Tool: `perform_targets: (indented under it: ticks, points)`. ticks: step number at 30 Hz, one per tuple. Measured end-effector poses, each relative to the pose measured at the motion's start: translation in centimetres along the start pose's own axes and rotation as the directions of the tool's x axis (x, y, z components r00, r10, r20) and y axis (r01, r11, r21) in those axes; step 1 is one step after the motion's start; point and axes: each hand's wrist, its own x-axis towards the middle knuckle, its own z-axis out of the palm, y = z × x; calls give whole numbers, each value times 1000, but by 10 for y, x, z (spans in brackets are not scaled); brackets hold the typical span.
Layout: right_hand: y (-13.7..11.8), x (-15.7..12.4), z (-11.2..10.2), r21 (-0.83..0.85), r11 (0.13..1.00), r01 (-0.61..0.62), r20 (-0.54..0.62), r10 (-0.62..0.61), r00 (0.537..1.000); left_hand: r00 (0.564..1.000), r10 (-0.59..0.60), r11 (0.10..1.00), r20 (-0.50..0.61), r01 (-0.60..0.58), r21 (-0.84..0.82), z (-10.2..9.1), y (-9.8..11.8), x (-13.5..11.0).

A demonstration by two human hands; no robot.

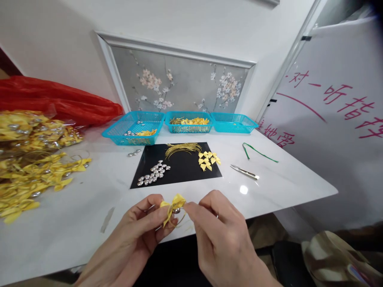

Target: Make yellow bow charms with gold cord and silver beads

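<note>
Over the front edge of the table, my left hand (143, 223) pinches a yellow ribbon bow (178, 199) between thumb and fingers. A shiny silver bead (177, 210) sits under the middle of the bow, partly covered by fingers. Thin gold cord (180, 220) curves below it toward the other hand. My right hand (221, 231) is closed at the bow's right side, thumb and index finger pressed together on what looks like the cord; the fingertips hide its end. Beyond the hands, a black mat (179, 173) carries silver beads (154, 173), gold cords (183, 148) and yellow ribbon pieces (207, 159).
Three blue baskets (131, 137) stand along the wall, holding beads and ribbon pieces. Tweezers (244, 172) and a green tie (259, 154) lie at the right. Finished-looking yellow bows (38, 179) pile up at the left, beside red fabric (60, 95). A whiteboard (335, 159) stands right.
</note>
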Motion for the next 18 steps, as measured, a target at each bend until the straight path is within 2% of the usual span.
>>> perform_targets:
  ticks: [7,14,18]
  points:
    - [1,-2,2,28,999,-15,15,15,1000,1000,-16,1000,22,17,-19,-1,-1,0]
    - [6,0,0,224,954,-197,142,168,975,998,-56,996,3,57,-75,-5,-1,-4]
    - [10,5,0,324,919,-222,163,177,971,995,-98,991,-23,96,-94,-4,1,-3]
